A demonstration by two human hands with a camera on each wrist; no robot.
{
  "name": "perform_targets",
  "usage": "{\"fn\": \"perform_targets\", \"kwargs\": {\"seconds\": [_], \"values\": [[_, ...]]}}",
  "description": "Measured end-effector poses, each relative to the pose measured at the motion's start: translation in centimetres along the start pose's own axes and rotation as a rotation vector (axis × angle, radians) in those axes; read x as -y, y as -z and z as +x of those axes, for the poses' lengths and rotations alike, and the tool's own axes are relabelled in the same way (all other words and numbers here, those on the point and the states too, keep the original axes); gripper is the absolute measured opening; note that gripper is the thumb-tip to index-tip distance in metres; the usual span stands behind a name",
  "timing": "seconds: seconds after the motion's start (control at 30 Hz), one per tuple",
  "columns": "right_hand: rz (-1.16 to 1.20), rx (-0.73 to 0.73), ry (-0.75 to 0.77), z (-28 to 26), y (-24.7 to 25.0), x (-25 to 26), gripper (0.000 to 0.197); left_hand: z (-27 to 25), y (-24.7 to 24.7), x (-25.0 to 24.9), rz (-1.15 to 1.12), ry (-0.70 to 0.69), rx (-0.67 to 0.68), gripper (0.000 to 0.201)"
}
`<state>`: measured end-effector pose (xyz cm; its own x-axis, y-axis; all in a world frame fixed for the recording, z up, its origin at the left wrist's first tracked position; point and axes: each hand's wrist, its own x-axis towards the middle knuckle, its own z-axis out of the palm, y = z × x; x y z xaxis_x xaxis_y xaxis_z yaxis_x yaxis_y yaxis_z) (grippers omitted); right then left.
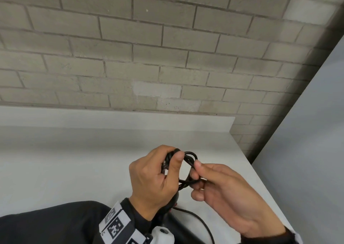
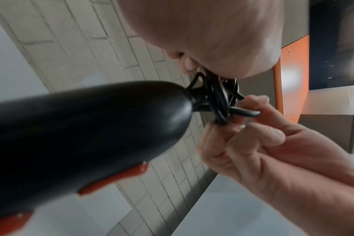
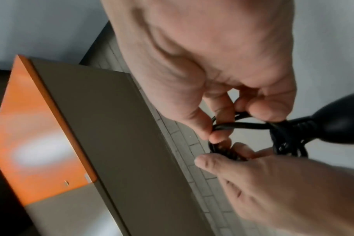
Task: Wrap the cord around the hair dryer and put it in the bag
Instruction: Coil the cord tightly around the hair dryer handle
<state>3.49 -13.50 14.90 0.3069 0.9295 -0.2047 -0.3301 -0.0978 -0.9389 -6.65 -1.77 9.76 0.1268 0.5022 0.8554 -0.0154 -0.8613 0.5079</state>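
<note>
A black cord is bunched into loops between both hands above the white counter. My left hand grips one side of the coil, thumb laid over it. Thumb and fingers of my right hand pinch the loops on the other side. The hair dryer, black with red-orange parts, hangs under my left hand; in the head view only the end of the hair dryer shows. The cord leaves the hair dryer at a ribbed collar. A slack stretch of cord lies on the counter. No bag is in view.
The white counter runs back to a grey brick wall and ends in an edge at the right, beside a plain grey panel. An orange cabinet door and a grey box stand off to the side.
</note>
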Motion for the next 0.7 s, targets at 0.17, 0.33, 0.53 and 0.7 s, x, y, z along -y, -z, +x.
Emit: {"fn": "perform_targets", "kwargs": {"seconds": [0.17, 0.33, 0.53, 0.7], "values": [[-0.058, -0.009, 0.051, 0.1, 0.5, -0.6, 0.028, -0.1, -0.3, -0.3, -0.084, 0.080, 0.040, 0.036], [-0.431, -0.221, 0.282, -0.4, -0.5, -2.0, 0.015, 0.2, -0.3, -0.2, -0.057, 0.037, 0.068, 0.034], [-0.503, -0.367, 0.418, -1.1, -1.2, -3.2, 0.009, 0.3, -0.3, 0.0, 0.033, 0.028, 0.043, 0.046], [-0.520, -0.370, 0.428, -1.7, -0.9, -2.8, 0.012, 0.4, -0.5, -0.1, 0.049, -0.003, 0.029, 0.049]]}}
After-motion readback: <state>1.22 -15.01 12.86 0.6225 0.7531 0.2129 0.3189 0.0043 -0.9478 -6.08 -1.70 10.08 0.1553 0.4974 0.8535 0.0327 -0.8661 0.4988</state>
